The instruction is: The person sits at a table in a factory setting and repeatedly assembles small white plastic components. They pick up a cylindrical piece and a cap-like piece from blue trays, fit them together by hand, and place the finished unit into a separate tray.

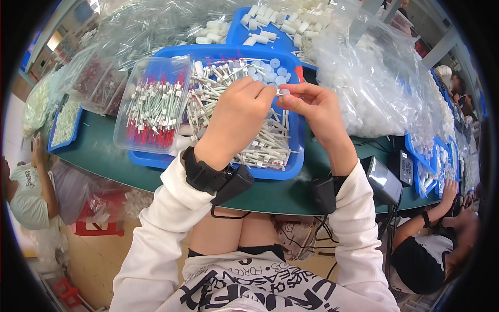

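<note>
a small white disc (284, 92) is pinched between the closed fingertips of the left hand (240, 117) and right hand (315, 108) above the blue tray (291, 169).

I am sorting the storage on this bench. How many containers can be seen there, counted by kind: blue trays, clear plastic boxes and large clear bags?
Blue trays: 5, counting the big one under the hands, one behind, one at far left, two at right.
Clear plastic boxes: 2.
Large clear bags: 2.
Total: 9 containers.
</note>
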`<control>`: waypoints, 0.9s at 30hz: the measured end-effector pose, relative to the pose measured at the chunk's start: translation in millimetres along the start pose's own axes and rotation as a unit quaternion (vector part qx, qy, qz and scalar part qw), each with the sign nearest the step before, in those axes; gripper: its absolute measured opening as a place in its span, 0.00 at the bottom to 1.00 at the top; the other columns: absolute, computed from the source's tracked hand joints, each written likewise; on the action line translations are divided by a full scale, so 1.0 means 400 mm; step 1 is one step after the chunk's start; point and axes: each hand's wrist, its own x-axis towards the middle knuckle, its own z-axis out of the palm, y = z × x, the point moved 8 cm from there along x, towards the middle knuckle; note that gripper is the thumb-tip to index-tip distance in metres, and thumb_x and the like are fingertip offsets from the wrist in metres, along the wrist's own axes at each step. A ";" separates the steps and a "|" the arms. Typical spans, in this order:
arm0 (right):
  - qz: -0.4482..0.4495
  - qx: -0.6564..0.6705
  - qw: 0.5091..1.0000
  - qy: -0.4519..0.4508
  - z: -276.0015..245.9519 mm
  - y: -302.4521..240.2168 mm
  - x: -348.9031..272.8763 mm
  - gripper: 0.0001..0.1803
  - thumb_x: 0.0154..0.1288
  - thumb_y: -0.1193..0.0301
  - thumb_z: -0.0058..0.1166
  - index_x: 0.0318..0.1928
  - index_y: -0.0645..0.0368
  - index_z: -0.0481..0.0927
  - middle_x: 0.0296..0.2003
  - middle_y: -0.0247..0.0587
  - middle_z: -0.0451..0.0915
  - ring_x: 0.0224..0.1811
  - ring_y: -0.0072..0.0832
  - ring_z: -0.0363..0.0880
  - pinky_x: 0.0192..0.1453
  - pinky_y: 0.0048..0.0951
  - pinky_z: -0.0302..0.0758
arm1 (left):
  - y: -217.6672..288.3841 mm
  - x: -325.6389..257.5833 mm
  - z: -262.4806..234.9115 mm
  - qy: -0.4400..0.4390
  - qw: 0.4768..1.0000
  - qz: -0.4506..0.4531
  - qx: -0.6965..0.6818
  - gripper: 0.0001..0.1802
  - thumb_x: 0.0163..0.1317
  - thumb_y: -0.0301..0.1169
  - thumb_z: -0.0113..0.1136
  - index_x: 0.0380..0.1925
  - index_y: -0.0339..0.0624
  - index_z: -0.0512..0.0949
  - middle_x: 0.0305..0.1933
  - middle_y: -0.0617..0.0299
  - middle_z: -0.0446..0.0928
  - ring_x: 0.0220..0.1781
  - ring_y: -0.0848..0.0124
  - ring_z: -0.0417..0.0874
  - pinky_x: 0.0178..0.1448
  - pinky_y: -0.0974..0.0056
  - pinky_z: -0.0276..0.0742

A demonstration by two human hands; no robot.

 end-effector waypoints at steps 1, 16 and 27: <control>0.018 0.034 0.999 0.002 0.002 0.006 -0.002 0.14 0.57 0.76 0.63 0.44 0.69 0.81 0.38 0.46 0.83 0.41 0.27 0.83 0.49 0.24 0.77 | 0.006 0.002 -0.004 0.003 1.000 0.010 0.011 0.16 0.44 0.14 0.55 0.36 0.36 0.78 0.29 0.56 0.76 0.33 0.58 0.76 0.38 0.58 0.73; -0.073 -0.093 0.988 0.096 -0.065 -0.100 -0.056 0.14 0.57 0.76 0.63 0.45 0.65 0.81 0.35 0.39 0.82 0.38 0.22 0.82 0.44 0.20 0.75 | -0.057 0.014 -0.015 0.060 0.989 -0.072 -0.117 0.10 0.61 0.23 0.53 0.41 0.37 0.79 0.37 0.53 0.80 0.41 0.55 0.79 0.45 0.59 0.73; -0.217 -0.325 0.753 0.529 -0.934 -0.558 -0.488 0.18 0.64 0.61 0.58 0.49 0.58 0.80 0.43 0.41 0.82 0.36 0.24 0.80 0.46 0.26 0.76 | -0.085 -0.021 0.050 -0.171 0.981 -0.085 -0.011 0.08 0.56 0.31 0.59 0.35 0.45 0.82 0.37 0.60 0.81 0.42 0.60 0.78 0.49 0.56 0.66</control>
